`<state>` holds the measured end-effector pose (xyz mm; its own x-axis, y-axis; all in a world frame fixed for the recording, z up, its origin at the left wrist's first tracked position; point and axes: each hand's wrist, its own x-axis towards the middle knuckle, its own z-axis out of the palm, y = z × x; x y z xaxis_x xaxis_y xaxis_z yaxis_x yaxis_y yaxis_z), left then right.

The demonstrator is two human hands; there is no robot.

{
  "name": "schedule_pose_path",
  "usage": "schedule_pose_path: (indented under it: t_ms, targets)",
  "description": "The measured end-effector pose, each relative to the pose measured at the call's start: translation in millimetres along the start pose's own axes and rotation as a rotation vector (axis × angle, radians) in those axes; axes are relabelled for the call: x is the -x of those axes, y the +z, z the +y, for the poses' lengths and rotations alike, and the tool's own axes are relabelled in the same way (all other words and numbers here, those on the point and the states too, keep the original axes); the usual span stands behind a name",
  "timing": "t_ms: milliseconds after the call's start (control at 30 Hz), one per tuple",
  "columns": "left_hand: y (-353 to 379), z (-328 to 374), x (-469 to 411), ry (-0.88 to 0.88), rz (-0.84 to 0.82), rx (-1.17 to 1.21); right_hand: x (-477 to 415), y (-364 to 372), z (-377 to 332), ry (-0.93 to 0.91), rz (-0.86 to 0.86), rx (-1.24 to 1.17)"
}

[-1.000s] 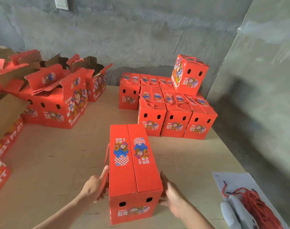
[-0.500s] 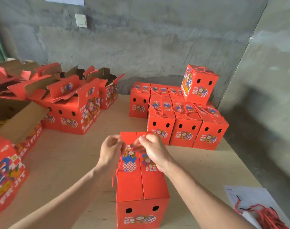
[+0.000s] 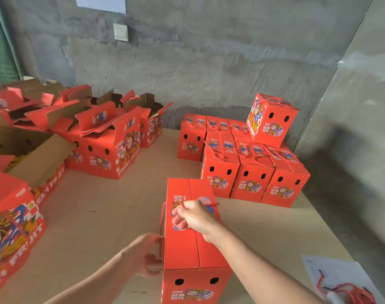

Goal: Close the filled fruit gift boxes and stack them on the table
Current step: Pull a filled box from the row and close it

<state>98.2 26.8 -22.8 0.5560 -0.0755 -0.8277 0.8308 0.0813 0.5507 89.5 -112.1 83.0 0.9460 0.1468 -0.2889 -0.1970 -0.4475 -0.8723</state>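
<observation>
The right grip is clamped on the red rope handle, fingers curled round the cord above the top of the closed box. From there the rope runs down the box's left side. The left grip sits against that left side by the rope's lower end. It is blurred, so I cannot tell whether its fingers are apart or closed on the cord.

The box stands on the near middle of the desk, both top flaps shut, with 2 oval holes in its near face. Just beyond it, to the far right, is a block of closed boxes with 3 in the nearest row. 1 more box is stacked on top at the back. At the far left are open boxes with their flaps up. At the near right edge lies a sheet of paper with loose red cords on it.
</observation>
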Motion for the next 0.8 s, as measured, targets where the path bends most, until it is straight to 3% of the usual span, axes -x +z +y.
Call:
schedule_pose_path:
  t_ms: [100, 267, 400, 433, 500, 567, 633, 700, 800]
  targets:
    - [4.0, -10.2, -13.8, -0.014, -0.004, 0.141, -1.7, 1.7, 5.4, -0.023, -0.002, 0.012]
    - [5.2, 31.2, 1.4, 0.182, -0.077, 0.530, -1.2, 5.3, 11.2, -0.026, -0.007, -0.025]
    - [25.8, 74.6, 53.9, 0.356, -0.222, 0.618, -1.5, 9.2, 5.1, -0.007, -0.062, -0.172]
    - [32.7, 84.0, 67.2, 0.456, -0.227, 0.550, -0.8, 10.8, 4.3, -0.006, -0.136, -0.203]
    - [42.0, 95.6, 91.5, 0.871, -0.085, 0.095, 3.8, 12.4, 2.0, -0.008, -0.210, -0.166]
    - [41.3, 105.7, 104.4, 1.388, 0.158, -0.533, 5.2, 6.3, -7.1, -0.027, -0.129, -0.199]
    - [34.0, 111.9, 108.8, 1.692, 0.403, -0.849, 2.0, -11.0, -25.6, -0.068, 0.032, -0.271]
    - [27.1, 107.8, 103.5, 1.653, 0.448, -0.720, -1.7, -35.9, -49.6, -0.063, 0.149, -0.399]
    - [15.7, 81.7, 73.1, 1.359, 0.439, -0.623, -2.3, -59.8, -69.7, -0.048, 0.200, -0.439]
